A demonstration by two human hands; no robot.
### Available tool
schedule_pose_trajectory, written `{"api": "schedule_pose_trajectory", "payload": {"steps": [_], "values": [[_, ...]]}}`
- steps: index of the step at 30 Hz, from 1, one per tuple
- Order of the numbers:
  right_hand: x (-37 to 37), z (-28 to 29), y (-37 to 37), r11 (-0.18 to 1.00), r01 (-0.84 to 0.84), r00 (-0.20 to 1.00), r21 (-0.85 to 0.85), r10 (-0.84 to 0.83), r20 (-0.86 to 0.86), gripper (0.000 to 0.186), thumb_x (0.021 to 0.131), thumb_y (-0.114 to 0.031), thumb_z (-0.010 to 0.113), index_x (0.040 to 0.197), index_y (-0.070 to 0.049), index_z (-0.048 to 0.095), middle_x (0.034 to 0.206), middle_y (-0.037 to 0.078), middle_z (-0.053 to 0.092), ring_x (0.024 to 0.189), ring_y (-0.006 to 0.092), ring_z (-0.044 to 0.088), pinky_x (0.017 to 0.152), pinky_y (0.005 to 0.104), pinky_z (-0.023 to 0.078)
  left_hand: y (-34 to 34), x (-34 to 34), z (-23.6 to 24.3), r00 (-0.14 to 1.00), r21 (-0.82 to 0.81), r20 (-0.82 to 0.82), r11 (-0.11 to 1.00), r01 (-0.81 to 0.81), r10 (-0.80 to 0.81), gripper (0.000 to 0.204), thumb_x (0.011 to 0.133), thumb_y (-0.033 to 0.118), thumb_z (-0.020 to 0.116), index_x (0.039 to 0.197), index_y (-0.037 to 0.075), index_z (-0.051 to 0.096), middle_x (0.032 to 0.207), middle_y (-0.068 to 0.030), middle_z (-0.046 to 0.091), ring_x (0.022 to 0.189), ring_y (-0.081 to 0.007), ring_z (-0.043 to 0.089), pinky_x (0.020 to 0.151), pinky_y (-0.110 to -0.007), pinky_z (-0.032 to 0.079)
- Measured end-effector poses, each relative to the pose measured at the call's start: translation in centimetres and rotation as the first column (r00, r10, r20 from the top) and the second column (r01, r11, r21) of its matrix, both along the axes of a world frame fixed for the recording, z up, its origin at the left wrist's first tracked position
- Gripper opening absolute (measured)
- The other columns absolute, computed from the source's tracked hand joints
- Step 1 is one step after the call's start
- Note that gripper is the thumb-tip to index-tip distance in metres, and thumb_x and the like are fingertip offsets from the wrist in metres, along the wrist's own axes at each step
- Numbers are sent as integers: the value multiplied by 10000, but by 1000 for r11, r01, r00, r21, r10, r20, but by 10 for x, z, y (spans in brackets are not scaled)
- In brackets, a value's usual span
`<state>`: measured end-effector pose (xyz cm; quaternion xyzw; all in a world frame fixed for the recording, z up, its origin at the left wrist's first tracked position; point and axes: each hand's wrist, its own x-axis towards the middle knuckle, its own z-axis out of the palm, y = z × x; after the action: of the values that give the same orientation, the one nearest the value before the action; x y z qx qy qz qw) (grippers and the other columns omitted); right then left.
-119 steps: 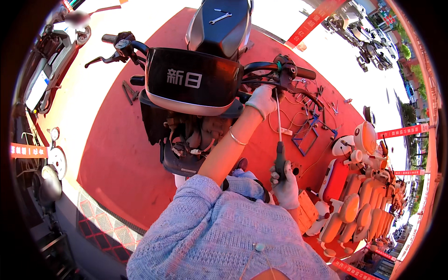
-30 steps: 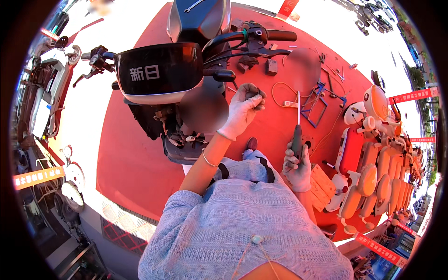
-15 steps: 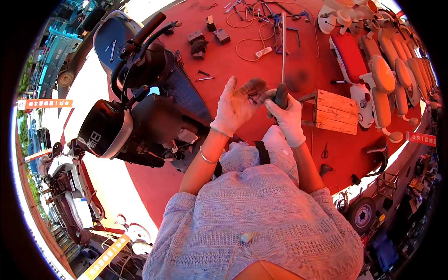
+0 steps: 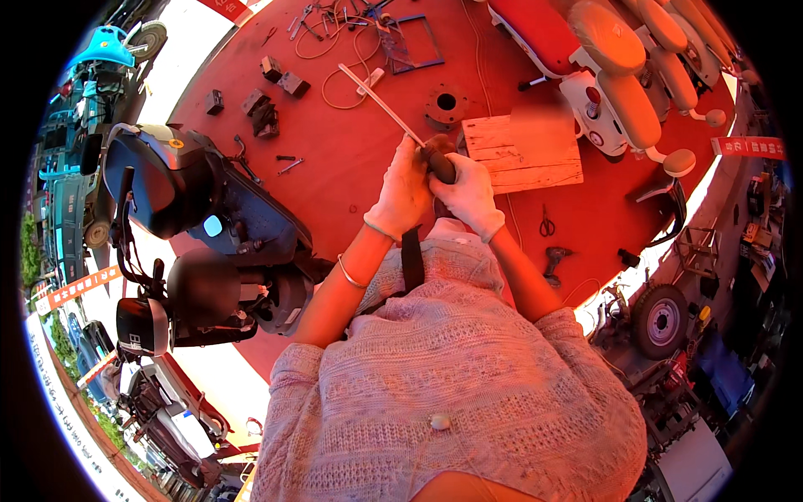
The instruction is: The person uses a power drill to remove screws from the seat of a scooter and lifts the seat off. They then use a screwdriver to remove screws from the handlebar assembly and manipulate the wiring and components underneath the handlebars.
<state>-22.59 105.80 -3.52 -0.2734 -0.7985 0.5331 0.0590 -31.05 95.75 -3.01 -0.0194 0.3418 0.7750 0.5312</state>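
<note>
A long screwdriver with a dark handle and a thin, pale shaft points up and to the left over the red floor. My right hand, in a white glove with darkened fingers, is closed round its handle. My left hand, gloved the same way, is cupped where the handle meets the shaft, its thumb on one side and dark fingertips on the other. The palm of that hand is hidden, so whether anything small lies in it does not show. A wooden crate is just beyond my right hand.
A dark blue scooter stands at left. Several scooters with tan seats line the right. On the floor lie a round metal flange, dark blocks, a power strip, scissors, a power drill and scattered tools.
My view has shifted over the floor. The screwdriver has swung from near upright to slanting left. My left hand, with its palm spread beside the tool before, now closes against it.
</note>
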Motion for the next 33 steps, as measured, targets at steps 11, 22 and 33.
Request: {"api": "schedule_pose_trajectory", "payload": {"steps": [11, 22, 33], "values": [[102, -253, 198, 531, 777, 628, -339, -690, 359, 153, 758, -42, 636, 725, -3, 492, 562, 43, 497, 430, 133, 496, 401, 294, 411, -30, -12, -75, 988, -465, -42, 872, -152, 149, 444, 970, 356, 462, 1167, -41, 499, 1116, -146, 564, 1050, -223, 554, 906, -366, 475], [123, -380, 267, 622, 762, 631, -180, -651, 422, 120, 737, -68, 651, 829, 4, 626, 564, 42, 537, 425, 164, 523, 389, 309, 407, -225, 6, -48, 782, -708, -304, 420, -568, 544, 399, 934, 383, 524, 1083, 15, 559, 1033, -121, 607, 937, -232, 595, 840, -362, 508], [112, -341, 279, 890, 280, 490, 359, -454, 744, 417, 636, -304, 786, 891, 14, 699, 862, 162, 688, 793, 283, 673, 683, 412, 526, -275, 16, 4, 525, -539, -491, 231, -810, 695, 359, 942, 349, 521, 1107, 33, 565, 1020, -99, 614, 942, -225, 598, 864, -381, 505]]}}
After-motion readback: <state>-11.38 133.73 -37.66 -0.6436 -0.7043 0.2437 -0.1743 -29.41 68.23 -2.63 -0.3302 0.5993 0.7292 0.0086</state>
